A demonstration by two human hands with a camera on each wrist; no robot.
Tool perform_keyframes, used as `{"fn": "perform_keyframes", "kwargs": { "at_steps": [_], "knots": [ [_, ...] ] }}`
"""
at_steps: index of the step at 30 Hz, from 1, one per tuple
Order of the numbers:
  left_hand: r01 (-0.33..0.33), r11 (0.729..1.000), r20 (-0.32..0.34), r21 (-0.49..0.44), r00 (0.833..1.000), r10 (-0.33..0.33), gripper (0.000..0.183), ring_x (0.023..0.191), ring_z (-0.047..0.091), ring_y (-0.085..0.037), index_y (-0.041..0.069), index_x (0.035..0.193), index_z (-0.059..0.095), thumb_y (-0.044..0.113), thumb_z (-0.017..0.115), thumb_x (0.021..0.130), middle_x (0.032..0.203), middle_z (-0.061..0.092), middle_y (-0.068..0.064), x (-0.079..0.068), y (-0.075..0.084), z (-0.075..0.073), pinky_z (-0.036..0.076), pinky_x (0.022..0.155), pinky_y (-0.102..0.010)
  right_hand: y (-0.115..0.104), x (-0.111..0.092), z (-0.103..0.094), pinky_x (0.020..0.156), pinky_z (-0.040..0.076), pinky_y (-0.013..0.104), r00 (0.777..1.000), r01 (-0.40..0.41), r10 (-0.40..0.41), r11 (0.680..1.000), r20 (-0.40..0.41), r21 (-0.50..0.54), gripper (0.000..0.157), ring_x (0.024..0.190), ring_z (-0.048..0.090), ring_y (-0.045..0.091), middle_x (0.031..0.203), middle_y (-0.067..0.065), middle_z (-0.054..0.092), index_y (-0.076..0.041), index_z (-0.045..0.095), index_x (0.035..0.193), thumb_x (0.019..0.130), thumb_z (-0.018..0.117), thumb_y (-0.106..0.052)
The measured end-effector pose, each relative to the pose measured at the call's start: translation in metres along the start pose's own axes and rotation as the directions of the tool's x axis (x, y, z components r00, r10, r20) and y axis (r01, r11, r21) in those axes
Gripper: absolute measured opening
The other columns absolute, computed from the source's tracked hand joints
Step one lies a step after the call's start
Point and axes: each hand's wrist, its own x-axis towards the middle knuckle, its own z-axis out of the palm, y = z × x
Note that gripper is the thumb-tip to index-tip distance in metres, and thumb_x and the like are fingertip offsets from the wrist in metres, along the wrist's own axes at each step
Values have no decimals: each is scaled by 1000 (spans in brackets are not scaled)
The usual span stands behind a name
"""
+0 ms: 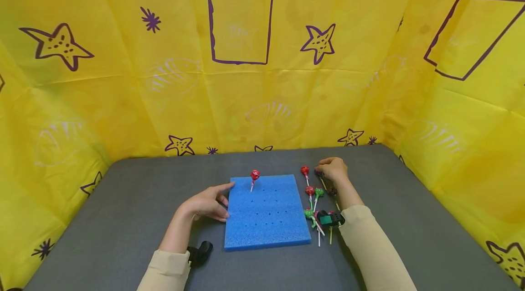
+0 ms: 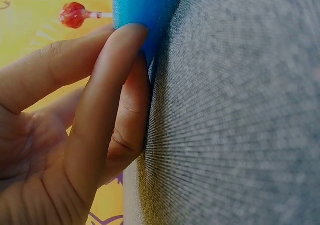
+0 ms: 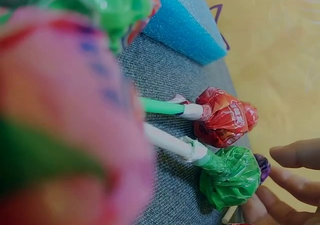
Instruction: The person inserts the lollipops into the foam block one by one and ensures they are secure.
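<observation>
A blue foam block point(image 1: 266, 213) with rows of small holes lies on the table. One red-wrapped lollipop point(image 1: 255, 175) stands upright in its far left part. My left hand point(image 1: 209, 202) touches the block's left edge, index finger near the far corner and thumb lower down; in the left wrist view the thumb point(image 2: 107, 85) presses against the blue side. Right of the block, my right hand point(image 1: 334, 170) pinches the head of a dark purple lollipop point(image 1: 318, 172), its stick slanting toward me. In the right wrist view that purple head point(image 3: 263, 167) is mostly hidden behind a green lollipop point(image 3: 232, 177).
Several more lollipops lie right of the block: red point(image 1: 305, 170), green point(image 1: 319, 192) and another dark one point(image 1: 332, 191), some overlapping under the right wrist's camera point(image 1: 330, 218). A yellow patterned cloth point(image 1: 242, 99) encloses the grey table point(image 1: 135, 209) at the back and sides.
</observation>
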Motion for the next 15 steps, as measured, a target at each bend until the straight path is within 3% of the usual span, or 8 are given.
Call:
{"fn": "perform_keyframes", "kwargs": {
  "at_steps": [9, 15],
  "knots": [
    [-67, 995, 42, -69, 997, 70, 75, 76, 64, -15, 11, 155, 30, 3, 66, 90, 94, 59, -11, 4, -8, -6, 63, 69, -28, 5, 4, 2, 85, 56, 38, 999, 8, -6, 999, 36, -41, 39, 104, 62, 35, 131, 26, 60, 2, 66, 122, 88, 67, -17],
    [-74, 991, 17, -110, 997, 77, 67, 73, 65, -13, 11, 153, 35, 6, 64, 93, 93, 62, -11, 6, -12, -7, 62, 67, -25, 5, 4, 1, 92, 54, 44, 998, 28, -24, 998, 63, -64, 39, 113, 58, 40, 133, 28, 58, 4, 65, 123, 89, 66, -14]
  ]
}}
